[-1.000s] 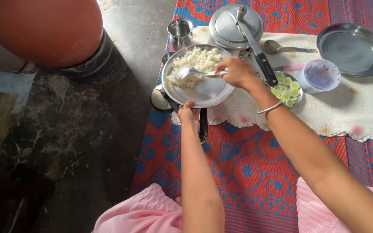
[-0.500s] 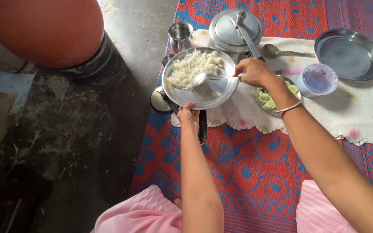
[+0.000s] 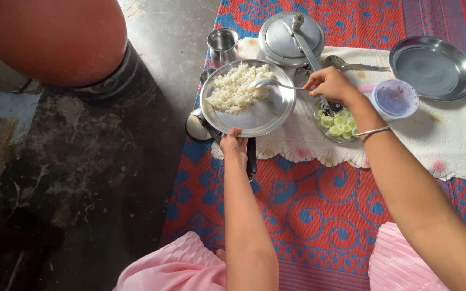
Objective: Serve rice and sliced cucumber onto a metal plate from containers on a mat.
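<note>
My left hand [image 3: 235,146] grips the near rim of a steel plate [image 3: 268,114] and holds it above a pot. White rice [image 3: 237,89] is heaped on the plate's far left side. My right hand [image 3: 331,85] holds a steel spoon [image 3: 269,84] by its handle, with the bowl of the spoon against the edge of the rice. A bangle sits on my right wrist. Just under my right hand stands a small bowl of green cucumber slices [image 3: 337,123].
A steel pressure cooker [image 3: 289,36] with a long handle and a steel tumbler [image 3: 224,46] stand at the back. An empty steel plate [image 3: 433,67], a small lidded plastic tub [image 3: 394,99] and a second spoon [image 3: 351,64] lie on the white cloth [image 3: 459,140]. A large red clay pot [image 3: 55,37] stands on the dark floor at left.
The spoon has moved from the plate's bare near side up to the rice heap. The plate and my right hand have shifted slightly right in view.
</note>
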